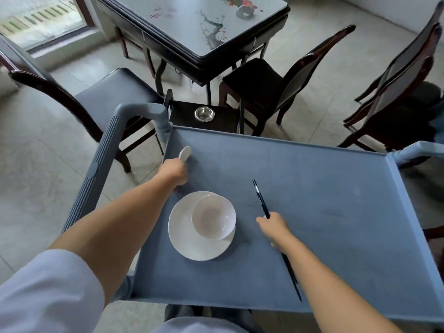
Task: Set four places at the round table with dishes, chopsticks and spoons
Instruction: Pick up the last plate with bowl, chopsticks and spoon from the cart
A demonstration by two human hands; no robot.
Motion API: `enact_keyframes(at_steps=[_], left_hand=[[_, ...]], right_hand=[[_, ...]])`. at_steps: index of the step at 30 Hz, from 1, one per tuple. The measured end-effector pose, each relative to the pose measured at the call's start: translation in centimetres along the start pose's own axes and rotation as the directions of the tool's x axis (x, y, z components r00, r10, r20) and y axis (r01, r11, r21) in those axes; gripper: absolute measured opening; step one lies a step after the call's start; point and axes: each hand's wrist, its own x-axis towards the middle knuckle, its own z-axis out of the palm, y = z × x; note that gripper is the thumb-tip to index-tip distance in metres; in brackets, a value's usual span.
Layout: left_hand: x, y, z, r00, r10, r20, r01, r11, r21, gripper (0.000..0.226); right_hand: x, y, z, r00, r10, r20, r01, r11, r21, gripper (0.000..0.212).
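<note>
Head view, looking down on a blue cart (pixel 336 212) with a raised rim and a ribbed grey handle (pixel 101 159) along its left side. The left hand (pixel 174 171) reaches to the far left corner of the cart and grips a white spoon (pixel 185 153). Its fingers are curled round the spoon's stem and mostly hidden behind the back of the hand, while the spoon's bowl end sticks out past the hand toward the rim. The right hand (pixel 274 225) is over the middle of the cart, fingers clamped on a pair of black chopsticks (pixel 260 198) about midway along them. One end points away from the person and the other runs back beside the forearm toward the near edge. Whether the chopsticks touch the cart I cannot tell. Between the two arms a white plate (pixel 189 241) lies flat on the cart, and a white bowl (pixel 212 219) stands upright on its far right part, overhanging the plate's edge a little. A pale sleeve (pixel 48 292) covers the left upper arm. Beyond the cart a metal ashtray (pixel 204 114) sits on a small dark stand (pixel 223 121). Dark wooden chairs (pixel 252 87) stand around on the tiled floor (pixel 36 152), and a square table (pixel 192 27) with a painted top stands farther off.
</note>
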Motion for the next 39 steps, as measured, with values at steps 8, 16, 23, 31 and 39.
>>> enact_keyframes(at_steps=[8, 16, 23, 31, 39], left_hand=[[-2.2, -2.1, 0.8, 0.998, -0.063, 0.018, 0.065, 0.955, -0.288, 0.015], [-7.2, -6.2, 6.1, 0.990, -0.144, -0.001, 0.127, 0.882, -0.454, 0.043], [-9.8, -7.7, 7.9, 0.979, -0.184, 0.084, 0.201, 0.856, -0.476, 0.033], [-10.3, -8.5, 8.5, 0.992, -0.093, 0.080, 0.122, 0.802, -0.584, 0.032], [-13.3, 2.1, 8.4, 0.974, 0.180, 0.137, -0.041, 0.737, -0.675, 0.044]], right_hand=[[-1.9, -2.6, -1.5, 0.949, -0.080, 0.304, -0.044, 0.924, 0.381, 0.045], [-1.9, -4.7, 1.6, 0.941, -0.148, 0.303, 0.084, 0.973, 0.214, 0.052], [-2.9, -5.1, 3.5, 0.952, -0.181, 0.246, 0.229, 0.956, -0.182, 0.039], [-4.0, -2.9, 3.4, 0.941, -0.082, 0.329, 0.130, 0.984, -0.125, 0.052], [-8.5, 4.7, -5.7, 0.983, -0.034, 0.181, 0.011, 0.992, 0.129, 0.039]])
